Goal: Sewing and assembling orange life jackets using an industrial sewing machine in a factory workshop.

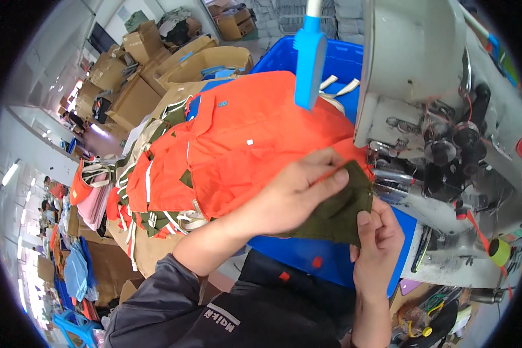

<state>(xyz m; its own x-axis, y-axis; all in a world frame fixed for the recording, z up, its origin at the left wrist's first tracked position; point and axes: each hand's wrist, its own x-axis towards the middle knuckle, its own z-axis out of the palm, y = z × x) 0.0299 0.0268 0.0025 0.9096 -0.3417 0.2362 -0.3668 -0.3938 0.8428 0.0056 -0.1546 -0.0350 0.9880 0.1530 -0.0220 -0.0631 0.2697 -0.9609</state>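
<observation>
An olive-green piece of fabric is stretched between my two hands beside the sewing machine. My left hand reaches across the orange fabric bag and pinches the green piece along its upper edge, thumb on top. Lower down, my right hand grips the same piece at its right edge between thumb and curled fingers. The far corner of the green fabric lies close to the machine's metal presser parts. Under my left wrist, the orange bag spreads out with white straps and green trim.
A blue tray-like surface lies under the fabric, and a blue bin stands behind the bag. A blue-headed rod hangs ahead. Thread spools and small tools crowd the right side. Cardboard boxes are piled at far left.
</observation>
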